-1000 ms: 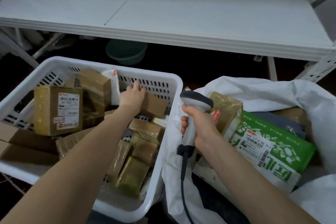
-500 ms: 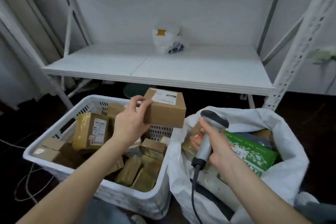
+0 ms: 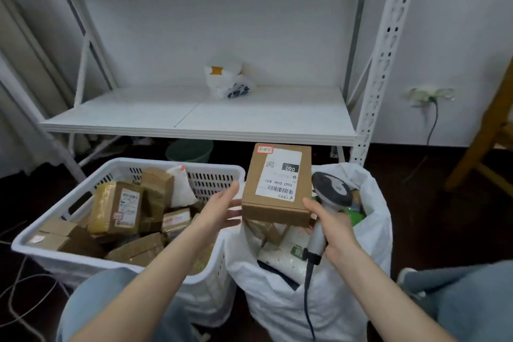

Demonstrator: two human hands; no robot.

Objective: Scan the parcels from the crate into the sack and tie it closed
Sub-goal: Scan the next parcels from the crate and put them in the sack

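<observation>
A brown cardboard box (image 3: 277, 203) with a white barcode label facing up hovers between the crate and the sack. My left hand (image 3: 222, 211) holds it from its left side, thumb on the side and fingers underneath. My right hand (image 3: 330, 233) grips the handle of a grey barcode scanner (image 3: 331, 189), whose head sits just right of the box; that thumb touches the box's front right corner. The white plastic crate (image 3: 177, 165) at left holds several brown parcels. The open white sack (image 3: 319, 302) at right contains white and green parcels, partly hidden.
A white metal shelf (image 3: 194, 122) runs behind, with a white plastic bag (image 3: 227, 80) on it and a green basin (image 3: 191, 150) beneath. A wooden frame (image 3: 483, 130) stands at right. Cables lie on the dark floor at left. My knees flank the sack.
My left hand lifted the box out of the crate and carried it right, over the sack's edge, label turned up. The scanner rose beside it. The view tilted upward.
</observation>
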